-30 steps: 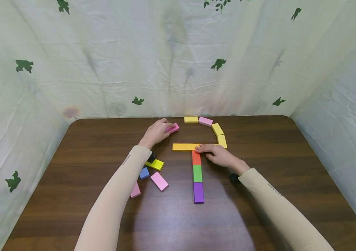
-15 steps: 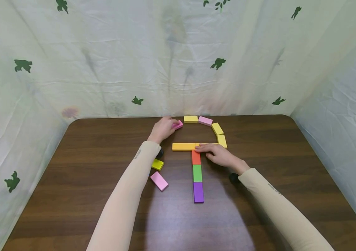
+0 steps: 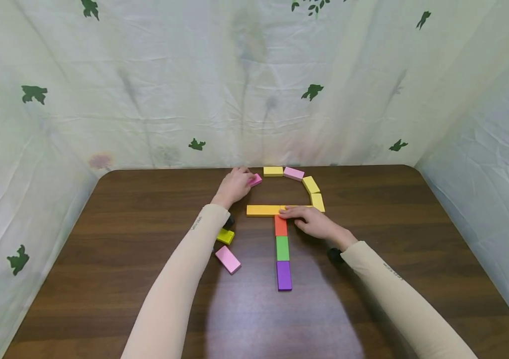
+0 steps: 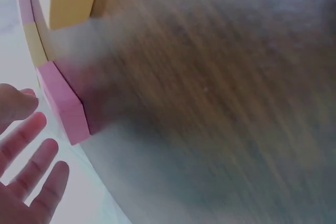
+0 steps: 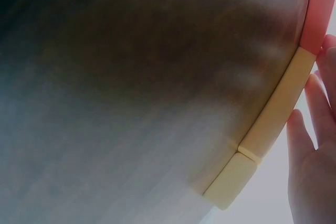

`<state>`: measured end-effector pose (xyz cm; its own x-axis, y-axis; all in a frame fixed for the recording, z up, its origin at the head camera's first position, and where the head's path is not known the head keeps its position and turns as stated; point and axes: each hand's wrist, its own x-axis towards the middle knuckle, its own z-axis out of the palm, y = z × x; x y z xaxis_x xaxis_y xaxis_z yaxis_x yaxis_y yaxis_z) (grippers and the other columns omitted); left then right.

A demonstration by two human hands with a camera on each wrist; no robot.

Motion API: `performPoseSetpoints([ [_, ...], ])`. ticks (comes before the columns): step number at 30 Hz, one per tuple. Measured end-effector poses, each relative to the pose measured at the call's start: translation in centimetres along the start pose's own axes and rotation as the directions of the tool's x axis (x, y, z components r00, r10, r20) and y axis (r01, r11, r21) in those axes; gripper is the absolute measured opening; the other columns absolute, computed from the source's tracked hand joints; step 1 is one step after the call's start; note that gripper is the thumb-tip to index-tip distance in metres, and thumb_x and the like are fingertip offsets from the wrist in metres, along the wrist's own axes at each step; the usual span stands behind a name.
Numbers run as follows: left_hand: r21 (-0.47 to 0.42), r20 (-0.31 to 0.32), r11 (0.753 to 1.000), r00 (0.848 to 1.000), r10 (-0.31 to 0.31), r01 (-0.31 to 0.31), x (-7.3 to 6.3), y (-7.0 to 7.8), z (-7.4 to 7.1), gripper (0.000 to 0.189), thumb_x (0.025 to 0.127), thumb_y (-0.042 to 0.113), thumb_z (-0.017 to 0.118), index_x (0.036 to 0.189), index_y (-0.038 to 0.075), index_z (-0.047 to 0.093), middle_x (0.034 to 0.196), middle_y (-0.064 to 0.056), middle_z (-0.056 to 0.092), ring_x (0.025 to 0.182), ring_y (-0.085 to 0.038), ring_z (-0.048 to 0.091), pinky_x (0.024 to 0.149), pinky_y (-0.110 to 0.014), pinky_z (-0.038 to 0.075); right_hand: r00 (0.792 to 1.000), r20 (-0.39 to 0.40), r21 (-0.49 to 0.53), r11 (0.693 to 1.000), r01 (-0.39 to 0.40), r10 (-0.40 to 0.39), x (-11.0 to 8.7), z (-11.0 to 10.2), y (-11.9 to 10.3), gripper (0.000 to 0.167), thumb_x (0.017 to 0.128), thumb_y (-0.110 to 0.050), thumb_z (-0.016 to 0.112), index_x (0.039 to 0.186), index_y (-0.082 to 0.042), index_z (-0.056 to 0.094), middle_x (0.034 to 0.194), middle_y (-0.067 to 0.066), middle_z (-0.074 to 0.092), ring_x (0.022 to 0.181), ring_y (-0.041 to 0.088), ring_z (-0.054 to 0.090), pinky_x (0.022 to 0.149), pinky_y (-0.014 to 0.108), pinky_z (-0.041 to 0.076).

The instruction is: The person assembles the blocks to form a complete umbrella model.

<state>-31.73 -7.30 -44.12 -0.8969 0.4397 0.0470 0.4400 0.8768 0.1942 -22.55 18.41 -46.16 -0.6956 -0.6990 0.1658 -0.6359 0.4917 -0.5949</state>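
Observation:
My left hand [image 3: 233, 187] is at a pink block [image 3: 255, 180] near the table's far edge. In the left wrist view the fingers [image 4: 39, 161] are spread and fairly straight beside that pink block [image 4: 65, 100], not curled round it. The pink block stands close to the left end of a yellow block [image 3: 273, 171]. My right hand [image 3: 310, 221] rests its extended fingers on the orange row [image 3: 262, 211], where it meets a red block [image 3: 281, 225]. The right wrist view shows those fingers lying along the orange block [image 5: 275, 106]. Part of the row is hidden under this hand.
From the far yellow block, a light pink block [image 3: 293, 173] and two yellow blocks [image 3: 311, 184] curve down to the orange row. Green [image 3: 282, 248] and purple [image 3: 284, 276] blocks continue below red. Loose yellow [image 3: 225, 236] and pink [image 3: 228, 260] blocks lie beside the left sleeve.
My left hand has moved right with the pink block toward the far yellow block, then nearly stopped there. The left sleeve now covers the blue block. The right hand has stayed in place.

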Motion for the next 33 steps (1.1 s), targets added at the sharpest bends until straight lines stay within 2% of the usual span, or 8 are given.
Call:
performPoseSetpoints([
  [5,0.039,0.028,0.997,0.998,0.064,-0.065,-0.4,0.2,0.2,0.028,0.094,0.01,0.056,0.119,0.007,0.067,0.125,-0.011,0.058,0.113,-0.03,0.051,0.095,-0.044,0.042,1.0,0.008,-0.001,1.0,-0.021,0.021,0.0,-0.1,0.0,0.042,0.088,0.009,0.05,0.126,-0.002,0.063,0.131,0.012,0.057,0.127,0.027,0.048,0.102,0.042,0.037],
  [12,0.033,0.116,0.999,0.993,0.002,-0.005,-0.3,0.7,0.0,0.041,0.095,0.016,0.056,0.135,0.008,0.056,0.137,-0.011,0.049,0.122,-0.03,0.043,0.099,-0.047,0.037,0.999,0.027,0.005,0.999,-0.039,0.038,0.1,-0.3,-0.1,0.042,0.088,0.009,0.049,0.127,-0.003,0.062,0.133,0.013,0.056,0.129,0.027,0.046,0.103,0.043,0.036],
  [21,0.028,0.227,0.997,0.971,-0.08,0.076,0.1,1.5,-0.5,0.051,0.097,0.021,0.054,0.145,0.007,0.043,0.148,-0.011,0.037,0.133,-0.029,0.033,0.106,-0.05,0.028,0.999,0.025,-0.001,0.999,-0.038,0.038,0.2,-0.2,-0.1,0.042,0.088,0.009,0.05,0.127,-0.003,0.062,0.132,0.013,0.056,0.128,0.027,0.046,0.103,0.042,0.036],
  [26,0.02,0.249,0.996,0.964,-0.092,0.09,0.1,1.6,-0.6,0.054,0.097,0.021,0.053,0.147,0.006,0.038,0.151,-0.011,0.033,0.136,-0.029,0.03,0.108,-0.05,0.025,0.999,0.025,0.001,0.999,-0.038,0.038,0.1,-0.1,-0.1,0.042,0.088,0.008,0.05,0.127,-0.003,0.062,0.132,0.013,0.056,0.128,0.027,0.046,0.104,0.042,0.035],
  [33,0.004,0.254,0.997,0.964,-0.08,0.082,0.1,1.4,-0.6,0.054,0.098,0.019,0.052,0.148,0.006,0.036,0.153,-0.011,0.03,0.138,-0.029,0.028,0.109,-0.051,0.023,0.999,0.019,0.004,0.999,-0.032,0.032,0.1,0.0,0.0,0.042,0.088,0.009,0.051,0.126,-0.002,0.063,0.131,0.013,0.057,0.127,0.027,0.047,0.104,0.042,0.035],
])
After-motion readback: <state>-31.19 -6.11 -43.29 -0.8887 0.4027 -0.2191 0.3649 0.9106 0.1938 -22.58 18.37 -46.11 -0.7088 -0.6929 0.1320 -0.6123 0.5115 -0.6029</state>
